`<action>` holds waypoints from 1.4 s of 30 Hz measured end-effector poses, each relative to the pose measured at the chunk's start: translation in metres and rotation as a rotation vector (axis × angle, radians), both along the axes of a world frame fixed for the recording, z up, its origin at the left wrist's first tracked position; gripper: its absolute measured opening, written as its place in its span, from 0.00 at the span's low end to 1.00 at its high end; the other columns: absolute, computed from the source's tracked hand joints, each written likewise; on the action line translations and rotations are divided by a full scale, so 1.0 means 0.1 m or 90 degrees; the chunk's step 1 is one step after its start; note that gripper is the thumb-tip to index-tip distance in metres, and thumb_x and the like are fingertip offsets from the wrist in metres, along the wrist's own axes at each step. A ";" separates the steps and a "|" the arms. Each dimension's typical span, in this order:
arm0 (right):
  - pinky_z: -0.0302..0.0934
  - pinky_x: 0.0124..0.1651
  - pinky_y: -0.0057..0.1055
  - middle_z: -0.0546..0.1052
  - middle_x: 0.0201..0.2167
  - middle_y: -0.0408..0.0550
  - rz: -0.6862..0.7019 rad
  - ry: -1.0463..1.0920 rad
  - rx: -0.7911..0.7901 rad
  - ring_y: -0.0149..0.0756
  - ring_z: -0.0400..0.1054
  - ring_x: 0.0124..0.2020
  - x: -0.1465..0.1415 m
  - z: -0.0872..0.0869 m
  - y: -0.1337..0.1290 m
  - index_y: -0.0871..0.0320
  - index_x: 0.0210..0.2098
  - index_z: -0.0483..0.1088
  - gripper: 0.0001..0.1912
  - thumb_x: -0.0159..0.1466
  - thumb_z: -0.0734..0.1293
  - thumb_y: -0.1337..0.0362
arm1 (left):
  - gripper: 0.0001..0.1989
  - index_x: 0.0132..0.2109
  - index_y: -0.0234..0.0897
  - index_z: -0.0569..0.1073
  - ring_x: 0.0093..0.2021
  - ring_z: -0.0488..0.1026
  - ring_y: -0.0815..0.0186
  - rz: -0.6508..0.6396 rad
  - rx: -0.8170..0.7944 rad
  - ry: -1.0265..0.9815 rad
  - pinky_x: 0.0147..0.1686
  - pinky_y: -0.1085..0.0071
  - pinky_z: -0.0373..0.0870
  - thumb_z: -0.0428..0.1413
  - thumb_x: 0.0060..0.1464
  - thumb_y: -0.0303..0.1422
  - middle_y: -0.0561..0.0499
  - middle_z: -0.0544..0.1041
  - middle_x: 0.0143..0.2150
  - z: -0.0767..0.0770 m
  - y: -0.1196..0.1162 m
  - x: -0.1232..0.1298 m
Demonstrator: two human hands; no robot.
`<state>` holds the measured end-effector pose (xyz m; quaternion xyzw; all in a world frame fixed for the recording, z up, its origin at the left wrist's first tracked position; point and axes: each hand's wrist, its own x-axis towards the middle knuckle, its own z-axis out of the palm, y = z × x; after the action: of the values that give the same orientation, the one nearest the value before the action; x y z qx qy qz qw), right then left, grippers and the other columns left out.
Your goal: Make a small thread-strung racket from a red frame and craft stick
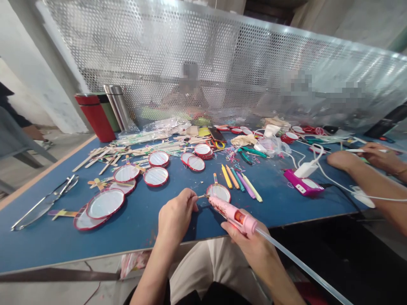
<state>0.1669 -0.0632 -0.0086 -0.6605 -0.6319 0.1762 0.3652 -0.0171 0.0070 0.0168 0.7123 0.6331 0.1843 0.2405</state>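
Observation:
My right hand (251, 239) is wrapped round a pink glue gun (227, 209), from whose back a long clear glue stick (302, 264) runs toward the lower right. Its nozzle meets the tip of a thin stick (202, 196) pinched in my left hand (178, 212); most of that stick is hidden by the fingers. Just behind the glue gun lies a round, red-rimmed disc (219, 193) with a coloured craft stick (215, 178) at its far edge. Several coloured markers or sticks (241, 182) lie side by side beyond it.
More red-rimmed discs (105, 203) and loose craft sticks (104, 156) cover the left. Eyeglasses (47, 203) rest near the left edge, bottles (95, 116) behind. A purple power block (302, 183) with white cables sits right, near another person's hands (372, 156). A perforated metal screen (222, 55) closes the back.

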 end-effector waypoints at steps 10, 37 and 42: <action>0.66 0.25 0.25 0.76 0.22 0.45 0.007 0.005 -0.002 0.34 0.70 0.21 0.04 -0.03 -0.01 0.57 0.32 0.72 0.17 0.62 0.64 0.50 | 0.11 0.34 0.45 0.68 0.32 0.75 0.67 0.007 -0.019 0.019 0.30 0.75 0.57 0.45 0.64 0.35 0.60 0.80 0.32 0.02 0.01 0.01; 0.65 0.23 0.25 0.75 0.19 0.43 0.017 0.030 0.019 0.33 0.69 0.20 0.06 -0.03 0.01 0.56 0.29 0.72 0.17 0.62 0.65 0.49 | 0.12 0.34 0.45 0.69 0.31 0.74 0.67 0.018 -0.022 0.026 0.30 0.75 0.56 0.45 0.64 0.36 0.59 0.80 0.32 0.03 0.01 0.02; 0.65 0.24 0.25 0.75 0.21 0.44 0.012 0.008 0.036 0.33 0.69 0.21 0.04 -0.02 0.02 0.56 0.28 0.72 0.16 0.61 0.65 0.50 | 0.12 0.33 0.45 0.68 0.31 0.74 0.67 0.024 -0.020 0.020 0.30 0.75 0.56 0.45 0.64 0.36 0.59 0.80 0.31 0.02 0.01 0.02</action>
<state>0.1711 -0.0615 -0.0104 -0.6427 -0.6405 0.1663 0.3860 -0.0153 0.0079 0.0185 0.6991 0.6531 0.1671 0.2382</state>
